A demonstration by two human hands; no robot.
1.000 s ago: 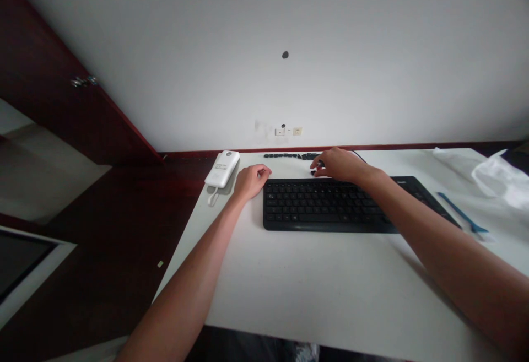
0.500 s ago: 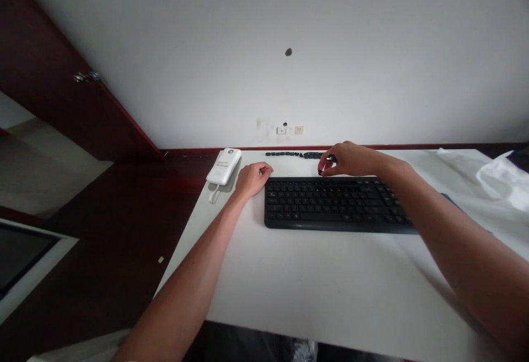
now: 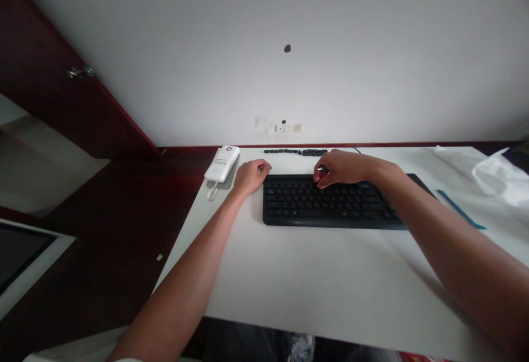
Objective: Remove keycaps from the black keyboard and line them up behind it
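Observation:
A black keyboard [image 3: 306, 213] lies on the white table. My right hand [image 3: 341, 167] is over its upper rows, fingers pinched and pointing down at the keys. A small shiny dark piece [image 3: 323, 169] shows between the fingers; the fingertips hide most of what they hold, a small black keycap as seen a moment earlier. Behind the keyboard, black keycaps [image 3: 285, 151] lie in a row by the wall. My left hand [image 3: 249, 176] rests on the table at the keyboard's upper left corner, fingers loosely bent and apart from the thumb, holding nothing.
A white power bank [image 3: 223, 165] with a short cable loop lies left of my left hand. At the right are a blue strip-like tool [image 3: 460, 210] and a crumpled white bag [image 3: 502, 177]. The wall [image 3: 372, 64] stands behind the table [image 3: 289, 279].
My right hand has moved from behind the keyboard, near the keycap row, down onto the upper keys. The view has shifted slightly, and the blue strip shows more fully. My left hand stays put.

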